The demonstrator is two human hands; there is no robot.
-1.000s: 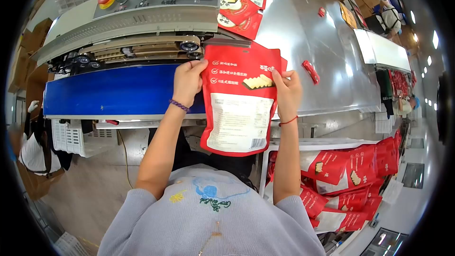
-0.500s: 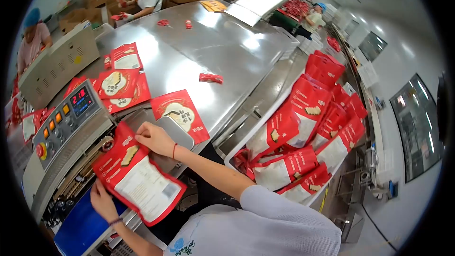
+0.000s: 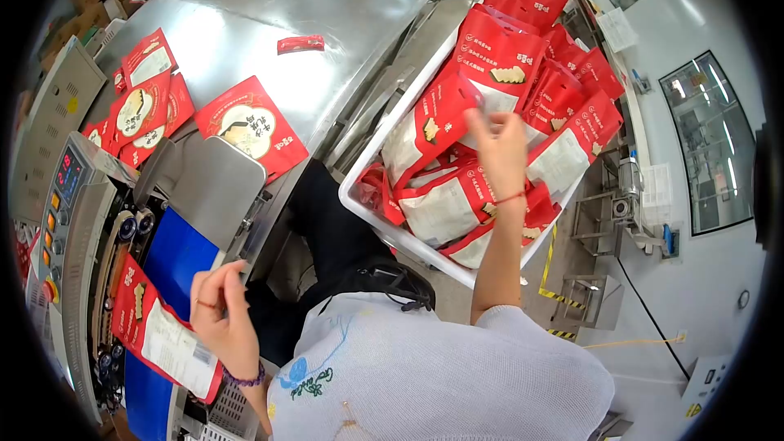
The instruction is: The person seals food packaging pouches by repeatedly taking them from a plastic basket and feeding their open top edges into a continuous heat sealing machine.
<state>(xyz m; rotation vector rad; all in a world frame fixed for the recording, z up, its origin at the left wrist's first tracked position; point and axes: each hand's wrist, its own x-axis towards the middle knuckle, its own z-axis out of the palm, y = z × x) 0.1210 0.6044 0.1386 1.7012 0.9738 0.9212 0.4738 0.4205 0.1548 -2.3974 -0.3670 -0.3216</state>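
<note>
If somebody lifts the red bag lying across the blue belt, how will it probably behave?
The red bag probably bends easily, since its printed face curves softly. It may sag or tip outward, since its lower end reaches past the edge of the blue belt.

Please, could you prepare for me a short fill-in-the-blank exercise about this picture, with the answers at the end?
1. The right hand is over a bin whose colour is ____.
2. The left hand has a wrist bracelet coloured ____.
3. The pouch near the left hand lies partly on a belt coloured ____.

Missing words: white; purple; blue.
</note>
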